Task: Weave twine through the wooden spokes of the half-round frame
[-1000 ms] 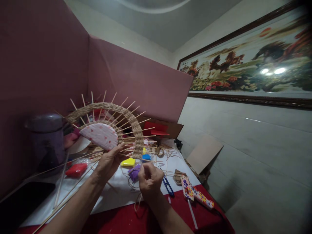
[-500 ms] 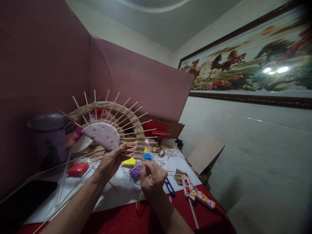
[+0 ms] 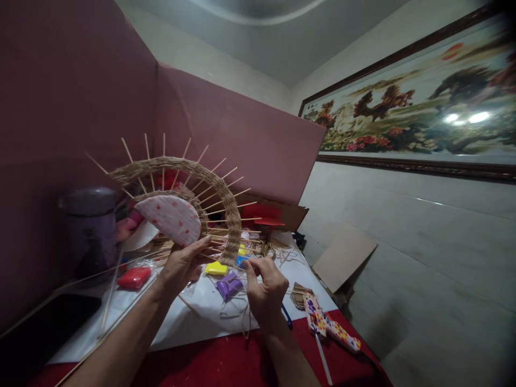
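My left hand (image 3: pixel 183 264) holds up a half-round woven piece (image 3: pixel 220 193): a band of twisted straw cord around thin wooden sticks that fan outward. A white fabric-covered half-disc with red dots (image 3: pixel 171 217) forms its centre, and my left fingers grip its lower edge. My right hand (image 3: pixel 264 287) is just below the band's right end, pinching a loose strand of straw cord (image 3: pixel 242 317) that trails down to the white paper on the table.
A patterned glue gun (image 3: pixel 328 325) lies on the red cloth at right, blue snips (image 3: pixel 287 317) beside my right wrist. Yellow, purple, blue and red packets (image 3: pixel 133 278) lie on the paper. A purple jar (image 3: pixel 91 226) stands left. Pink panels wall the back.
My left hand has lifted the woven piece a little higher and to the right. My right hand has risen from the table up to the band's right end, pulling the cord along.
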